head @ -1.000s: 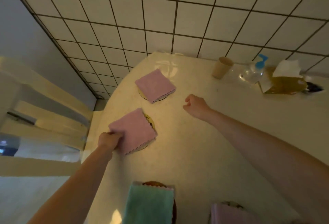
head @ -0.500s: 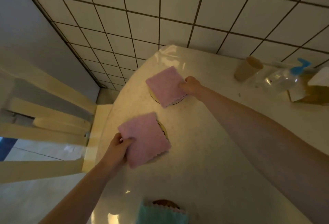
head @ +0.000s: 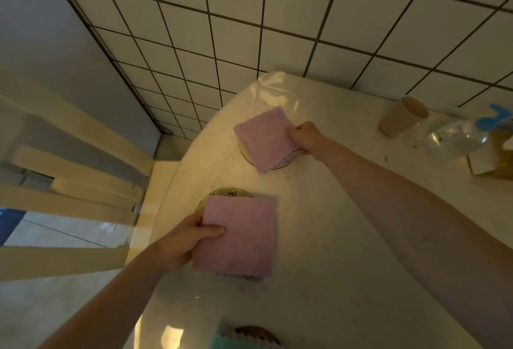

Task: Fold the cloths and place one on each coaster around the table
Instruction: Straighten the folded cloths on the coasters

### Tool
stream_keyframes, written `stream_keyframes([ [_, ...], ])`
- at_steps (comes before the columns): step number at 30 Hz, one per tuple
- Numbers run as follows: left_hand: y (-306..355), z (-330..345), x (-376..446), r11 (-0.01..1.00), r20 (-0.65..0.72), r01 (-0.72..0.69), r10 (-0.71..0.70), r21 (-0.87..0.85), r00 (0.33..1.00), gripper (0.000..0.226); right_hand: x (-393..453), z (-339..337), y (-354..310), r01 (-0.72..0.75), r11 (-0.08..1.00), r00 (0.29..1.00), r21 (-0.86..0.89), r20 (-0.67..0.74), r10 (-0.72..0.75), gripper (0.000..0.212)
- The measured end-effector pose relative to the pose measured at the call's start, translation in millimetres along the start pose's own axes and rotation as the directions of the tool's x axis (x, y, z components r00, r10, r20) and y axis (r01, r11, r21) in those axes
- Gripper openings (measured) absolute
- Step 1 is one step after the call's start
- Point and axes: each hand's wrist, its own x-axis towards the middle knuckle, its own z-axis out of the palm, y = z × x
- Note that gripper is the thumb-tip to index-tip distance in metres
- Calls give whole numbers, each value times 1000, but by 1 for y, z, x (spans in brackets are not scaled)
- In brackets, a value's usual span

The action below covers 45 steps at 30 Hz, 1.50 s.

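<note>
Altogether two pink cloths, one per hand, three coasters.

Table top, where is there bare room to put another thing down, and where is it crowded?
The table is bare between the near pink cloth and the right forearm. It is crowded at the far right, where the paper cup and the spray bottle stand close together. The left edge holds cloths gripped by the left hand and right hand.

Table — coasters, cup, bottle
</note>
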Motion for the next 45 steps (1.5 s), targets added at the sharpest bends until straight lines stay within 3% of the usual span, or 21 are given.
stream_keyframes([
  [4, 6, -1, 8, 996, -85, -51, 57, 74, 995, 83, 3, -2, -4, -24, 999, 999, -23, -24, 24, 36],
  [8, 3, -2, 7, 998, -81, -53, 56, 40, 995, 76, -6, -3, -13, -108, 963, 986, 247, 149, 72, 33],
  [11, 2, -5, 8, 997, -75, -52, 56, 48, 996, 73, -12, -6, -15, -207, 727, 940, 655, 338, -37, 34],
  [13, 5, -4, 7, 995, -97, -58, 66, 80, 993, 61, -11, -1, -9, -261, 608, 927, 750, 370, -60, 31],
  [16, 12, -4, 7, 976, -194, -80, 120, 201, 974, 32, -14, 14, 11, -274, 711, 943, 648, 325, 67, 26],
  [18, 14, -7, 9, 956, -242, -77, 148, 282, 959, 26, -13, 18, 24, -271, 764, 949, 586, 294, 111, 22],
  [25, 18, -11, 11, 944, -241, -67, 151, 324, 959, 25, -14, 17, 26, -179, 744, 947, 644, 317, -46, 31],
  [29, 22, -15, 15, 922, -249, -66, 171, 382, 953, 23, -14, 15, 32, -180, 824, 938, 537, 346, -21, 34],
  [35, 19, -12, 16, 905, -302, -46, 189, 423, 934, 16, -19, 14, 22, -153, 925, 977, 348, 197, 87, 31],
  [37, 15, -12, 16, 897, -330, -35, 198, 441, 923, 16, -17, 14, 23, -80, 978, 993, 193, 103, 61, 32],
  [40, 11, -10, 16, 868, -346, -37, 237, 496, 908, 18, -19, 16, 26, 32, 996, 999, -88, -5, -33, 48],
  [43, 8, -7, 16, 747, -341, -63, 375, 662, 862, 38, -24, 22, 32, 135, 926, 984, -354, -64, -168, 69],
  [45, 4, -6, 14, 574, -280, -86, 518, 815, 808, 57, -27, 24, 37, 201, 845, 970, -496, -20, -243, 67],
])
